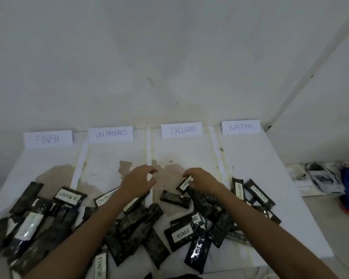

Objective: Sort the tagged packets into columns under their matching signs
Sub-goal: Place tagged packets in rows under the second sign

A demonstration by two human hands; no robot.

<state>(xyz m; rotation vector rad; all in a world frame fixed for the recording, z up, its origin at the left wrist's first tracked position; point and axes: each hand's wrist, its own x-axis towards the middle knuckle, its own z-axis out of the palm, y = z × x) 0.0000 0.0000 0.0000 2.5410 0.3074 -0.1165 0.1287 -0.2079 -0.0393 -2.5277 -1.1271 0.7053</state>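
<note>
Head: right grip (201, 181) holds packet (184, 185), tag half-hidden (reads "PROGRESS").

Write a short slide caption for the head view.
The right hand grips a PROGRESS-tagged packet; the left hand hovers empty over the unsorted pile.

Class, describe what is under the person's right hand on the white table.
A black plastic packet sticks out from under the right hand, its white tag reading PROGRESS. The hand covers the packet's other end and the rest of the tag.
</note>
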